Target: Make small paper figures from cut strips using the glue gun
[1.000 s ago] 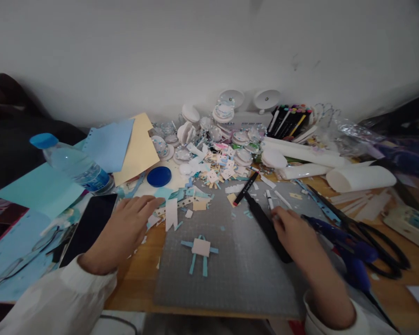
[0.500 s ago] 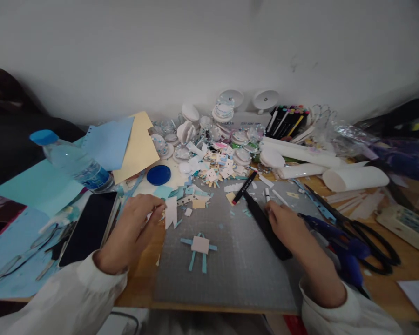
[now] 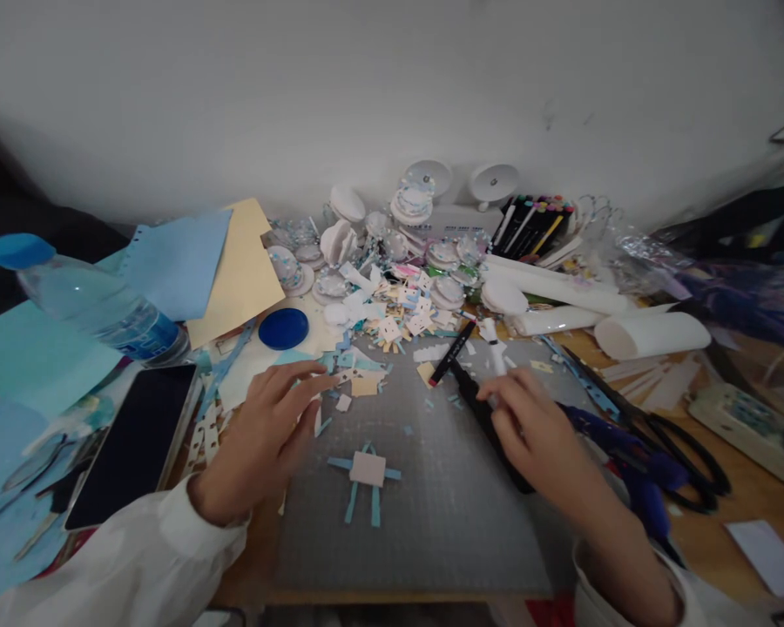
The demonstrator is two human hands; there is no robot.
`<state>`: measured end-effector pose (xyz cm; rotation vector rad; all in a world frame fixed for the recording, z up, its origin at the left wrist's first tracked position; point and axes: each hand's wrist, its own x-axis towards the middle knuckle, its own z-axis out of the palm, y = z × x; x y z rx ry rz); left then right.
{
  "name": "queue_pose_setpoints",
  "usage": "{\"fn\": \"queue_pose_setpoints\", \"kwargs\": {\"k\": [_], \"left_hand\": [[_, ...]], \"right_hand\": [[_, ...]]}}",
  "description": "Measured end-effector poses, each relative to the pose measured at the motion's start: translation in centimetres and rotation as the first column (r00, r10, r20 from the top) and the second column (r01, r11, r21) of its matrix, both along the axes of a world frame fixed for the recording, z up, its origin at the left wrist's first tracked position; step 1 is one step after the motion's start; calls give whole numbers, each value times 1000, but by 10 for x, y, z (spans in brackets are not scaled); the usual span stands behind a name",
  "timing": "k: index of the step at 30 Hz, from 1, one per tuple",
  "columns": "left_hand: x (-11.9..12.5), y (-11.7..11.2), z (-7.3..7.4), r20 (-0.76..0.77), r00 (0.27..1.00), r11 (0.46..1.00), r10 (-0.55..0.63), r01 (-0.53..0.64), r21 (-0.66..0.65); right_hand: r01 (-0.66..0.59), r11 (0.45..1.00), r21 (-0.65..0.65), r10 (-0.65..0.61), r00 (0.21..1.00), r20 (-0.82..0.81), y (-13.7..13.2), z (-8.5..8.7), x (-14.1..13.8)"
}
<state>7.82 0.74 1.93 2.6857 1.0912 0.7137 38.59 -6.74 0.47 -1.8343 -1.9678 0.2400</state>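
My right hand (image 3: 529, 427) closes its fingertips round a slim white pen (image 3: 497, 359), which points away from me above the grey cutting mat (image 3: 444, 514). Beneath that hand lies a long black object (image 3: 474, 394), partly covered by the fingers. A black marker with a red end (image 3: 454, 351) touches its far tip. My left hand (image 3: 261, 435), fingers apart and holding nothing, hovers over the mat's left edge beside paper scraps. Between the hands, a small paper figure (image 3: 368, 469) lies flat: a whitish square with light blue strips as limbs.
A phone (image 3: 134, 444), a water bottle (image 3: 101, 300) and coloured paper sheets (image 3: 235, 270) stand or lie left. Small paper cutouts (image 3: 398, 313) pile up at the back. Black scissors (image 3: 686, 461) and a blue glue gun (image 3: 627, 461) lie right, with paper rolls (image 3: 653, 335) behind.
My right hand has picked at the white pen and now holds it, lifted slightly. My left hand has moved a little right across the scraps. The view has shifted slightly; the figure lies still.
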Motion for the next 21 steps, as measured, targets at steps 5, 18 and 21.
{"fn": "queue_pose_setpoints", "kwargs": {"k": [5, 18, 21], "left_hand": [[8, -11, 9, -62, 994, 973, -91, 102, 208], [5, -42, 10, 73, 970, 966, -234, 223, 131], [12, -52, 0, 71, 944, 937, -321, 306, 169]], "right_hand": [[-516, 843, -148, 415, 802, -429, -11, 28, -40], [-543, 832, 114, 215, 127, -968, -26, 1, -88], [-516, 853, 81, 268, 299, -916, -28, 0, -105]]}}
